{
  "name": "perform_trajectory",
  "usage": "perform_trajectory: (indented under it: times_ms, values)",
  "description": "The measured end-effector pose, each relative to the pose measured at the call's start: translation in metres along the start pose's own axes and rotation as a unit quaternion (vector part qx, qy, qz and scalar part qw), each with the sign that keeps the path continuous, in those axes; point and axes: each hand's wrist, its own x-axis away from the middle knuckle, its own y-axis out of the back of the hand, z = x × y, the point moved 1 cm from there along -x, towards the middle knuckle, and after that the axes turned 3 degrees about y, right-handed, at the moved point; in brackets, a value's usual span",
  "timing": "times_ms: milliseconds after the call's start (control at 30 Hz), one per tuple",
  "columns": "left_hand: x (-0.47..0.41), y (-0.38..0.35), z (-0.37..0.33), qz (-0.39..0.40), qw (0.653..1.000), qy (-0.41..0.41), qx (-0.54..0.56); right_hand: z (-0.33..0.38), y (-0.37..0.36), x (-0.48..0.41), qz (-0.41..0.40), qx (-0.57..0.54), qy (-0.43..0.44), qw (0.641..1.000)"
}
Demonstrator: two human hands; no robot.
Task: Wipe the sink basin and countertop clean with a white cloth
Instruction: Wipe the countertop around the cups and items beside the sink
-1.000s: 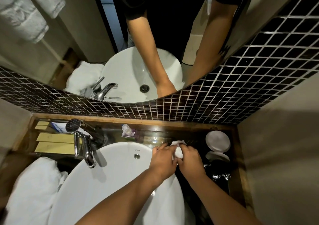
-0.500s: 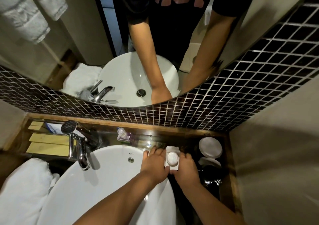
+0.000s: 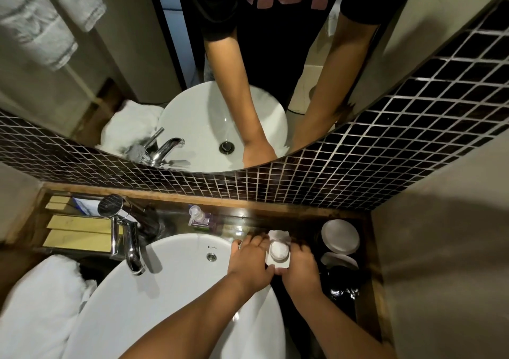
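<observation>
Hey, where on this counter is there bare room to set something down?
Little bare room. A strip of counter lies between the pump bottle and the white cloth both hands hold. The right end is crowded with white dishes; the left holds boxes and a folded towel.

I see a small bathroom nook. Dark mosaic tile [image 3: 358, 171] covers the back wall beneath a curved mirror [image 3: 137, 69]. Plain beige walls [image 3: 440, 248] close in on both sides. A wood ledge [image 3: 170, 193] edges the tile. Grey towels [image 3: 41, 19] show in the reflection. Light is dim, warm.
</observation>
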Motion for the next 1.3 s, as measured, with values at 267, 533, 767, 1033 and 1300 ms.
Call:
perform_trajectory:
  times_ms: [267,533,767,1033,1300]
  values:
    - [-0.001,0.001,-0.002,-0.017,1.000,-0.002,-0.003,0.001,-0.002,0.001,-0.007,-0.001,-0.017,1.000]
    - [-0.005,0.004,-0.001,-0.021,1.000,0.007,0.001,0.004,0.000,-0.003,0.004,-0.003,-0.031,1.000]
    - [-0.005,0.003,0.002,-0.027,1.000,-0.011,0.002,0.009,0.001,0.007,-0.005,0.039,-0.024,0.999]
    - [0.023,0.032,0.004,-0.048,0.995,-0.078,-0.046,0.052,0.036,0.039,0.005,0.112,0.020,0.993]
    - [0.106,0.079,0.050,-0.082,0.991,-0.038,-0.101,0.106,0.046,0.102,-0.037,0.195,0.118,0.973]
